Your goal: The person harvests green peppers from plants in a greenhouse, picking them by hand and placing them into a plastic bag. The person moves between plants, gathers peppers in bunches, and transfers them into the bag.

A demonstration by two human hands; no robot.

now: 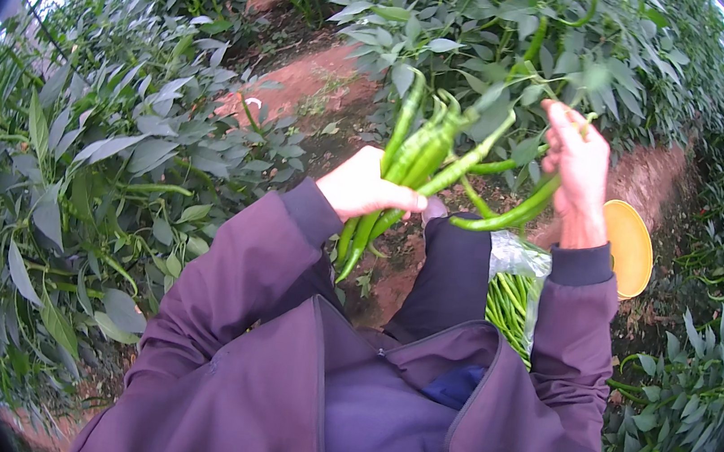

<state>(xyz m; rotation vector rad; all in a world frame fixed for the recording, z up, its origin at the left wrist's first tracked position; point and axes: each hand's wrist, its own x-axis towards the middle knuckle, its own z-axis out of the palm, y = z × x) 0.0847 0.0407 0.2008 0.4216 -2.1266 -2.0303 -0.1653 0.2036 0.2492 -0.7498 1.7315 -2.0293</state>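
Observation:
My left hand (pixel 376 190) grips a bunch of several long green chili peppers (pixel 417 155), their stem ends pointing up and away from me. To the right, my right hand (pixel 574 157) is raised against the pepper plant (pixel 479 44), its fingertips closed near a stem. A curved green pepper (pixel 516 211) hangs from under that hand; whether it is held or still on the plant I cannot tell. Below my right wrist, beside my leg, a clear plastic bag (pixel 521 256) holds many green peppers (pixel 509 305).
A round yellow object (pixel 628 250), perhaps a container, is by my right wrist. Dense pepper plants (pixel 101 194) flank me on the left, with more plants (pixel 686 401) at the right. Reddish soil (pixel 311 84) shows between the rows.

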